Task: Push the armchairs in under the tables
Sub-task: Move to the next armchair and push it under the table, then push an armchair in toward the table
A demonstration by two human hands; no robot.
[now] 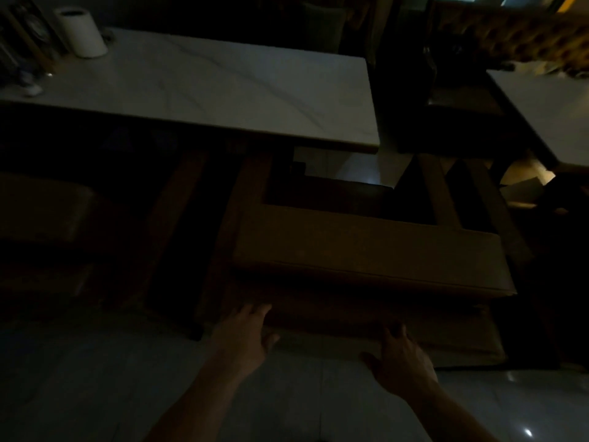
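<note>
The room is dim. A brown cushioned armchair [366,250] stands in front of me, its back toward me and its front part under the white marble table [204,87]. My left hand [245,336] lies flat, fingers spread, against the lower left of the chair's back. On the lower edge of the back, further right, rests my right hand [401,358], with fingers over the edge and thumb out. A second armchair [47,218] sits in deep shadow at the left, partly under the same table.
A white paper roll [83,31] and small items stand at the table's far left. A second white table [548,113] is at the right, with a dark chair [446,90] between the tables. A spotted fabric shape [526,36] is at the top right. Glossy floor tiles [95,378] lie below.
</note>
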